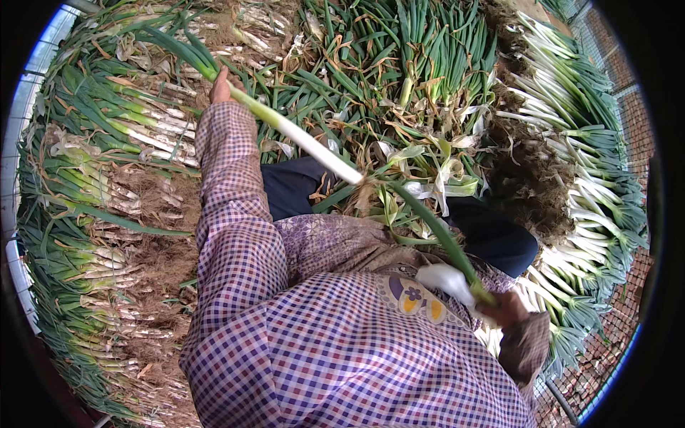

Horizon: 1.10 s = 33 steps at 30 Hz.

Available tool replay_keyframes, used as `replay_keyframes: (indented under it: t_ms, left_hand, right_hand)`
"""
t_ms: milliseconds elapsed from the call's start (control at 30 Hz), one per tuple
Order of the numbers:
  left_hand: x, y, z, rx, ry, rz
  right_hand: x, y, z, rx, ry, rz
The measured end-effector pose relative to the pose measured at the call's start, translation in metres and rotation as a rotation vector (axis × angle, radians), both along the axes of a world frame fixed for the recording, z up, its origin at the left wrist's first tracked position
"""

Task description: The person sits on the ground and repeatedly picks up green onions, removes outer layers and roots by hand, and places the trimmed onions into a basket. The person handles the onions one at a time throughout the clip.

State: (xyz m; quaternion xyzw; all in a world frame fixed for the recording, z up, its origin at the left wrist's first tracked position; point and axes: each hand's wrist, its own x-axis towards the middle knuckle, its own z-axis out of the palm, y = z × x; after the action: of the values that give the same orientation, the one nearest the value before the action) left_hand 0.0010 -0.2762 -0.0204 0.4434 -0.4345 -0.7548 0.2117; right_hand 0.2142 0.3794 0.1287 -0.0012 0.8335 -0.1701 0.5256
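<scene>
My left hand [220,90] is stretched out at the upper left, closed around a long green onion [316,147] at the base of its green leaves. The onion's white shank slants down to the right, and its root end is over my lap. Low on the right, my right hand [508,311] grips a stripped green leaf [436,230]. A white strip of sheath [447,281], blurred, hangs by that hand. The leaf's far tip comes close to the onion's root end; whether they touch I cannot tell.
Untrimmed green onions [107,262] with earthy roots are heaped along the left. Cleaner white-stemmed onions [594,214] line the right beside a wire mesh fence [626,299]. Peeled leaves and skins [417,160] litter the ground ahead. More onions [439,48] lie behind them.
</scene>
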Motion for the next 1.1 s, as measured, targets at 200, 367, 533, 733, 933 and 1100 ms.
replay_keyframes:
  t_ms: [200,367,533,733,933,1100]
  left_hand:
    - [-0.01,0.092,0.055,0.055,-0.063,-0.01]
    - [-0.01,0.141,0.044,-0.006,-0.032,-0.19]
    - [0.014,0.172,0.054,0.386,0.562,-0.683]
    - [0.016,0.22,0.038,0.319,0.408,-0.815]
    - [0.014,0.239,0.04,-0.087,0.327,-0.92]
    - [0.016,0.238,0.041,-0.26,0.286,-1.007]
  right_hand:
    - [-0.124,-0.105,-0.042,-0.01,1.101,0.11]
    - [-0.137,-0.257,-0.081,-0.574,0.091,-0.224]
    - [-0.104,-0.229,-0.118,-1.088,-0.334,-0.374]
    - [-0.065,-0.193,-0.105,-1.187,-0.246,-0.569]
    - [-0.041,-0.188,-0.101,-0.92,0.385,-0.575]
    - [-0.033,-0.191,-0.117,-0.835,0.637,-0.647]
